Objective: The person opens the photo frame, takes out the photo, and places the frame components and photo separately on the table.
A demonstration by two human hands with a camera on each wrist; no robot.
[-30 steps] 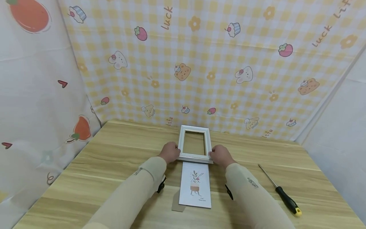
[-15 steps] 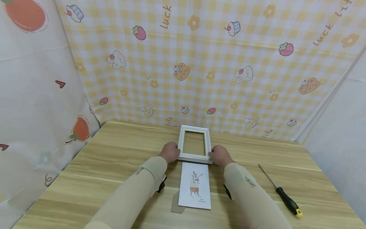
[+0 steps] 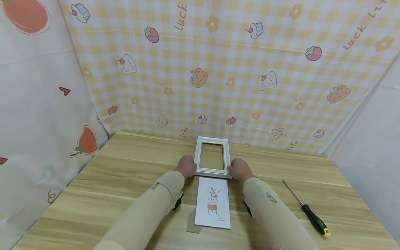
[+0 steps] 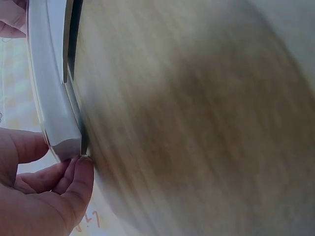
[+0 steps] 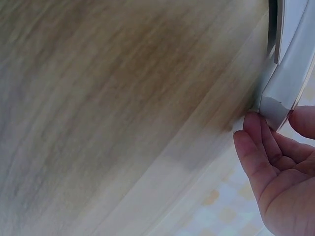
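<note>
A white picture frame (image 3: 213,171) lies near the back of the table, with the wood showing through its opening. My left hand (image 3: 186,166) grips its near left corner. At the near right corner, my right hand (image 3: 241,169) holds the other side. In the left wrist view, thumb and fingertips pinch the frame's corner (image 4: 66,146); the right wrist view has the same kind of pinch on the corner (image 5: 275,109). Just in front of the frame, a white card (image 3: 213,211) with a potted-plant drawing lies flat.
A screwdriver (image 3: 314,218) with a black and yellow handle lies on the wooden table (image 3: 125,180) to the right. Beneath the card's lower left pokes a grey-brown piece (image 3: 194,227). A patterned cloth (image 3: 218,62) hangs behind the table.
Both hands keep their grip on the frame, which has hardly moved. The head view has shifted slightly, and the card's far edge shows a little more clearly below the frame.
</note>
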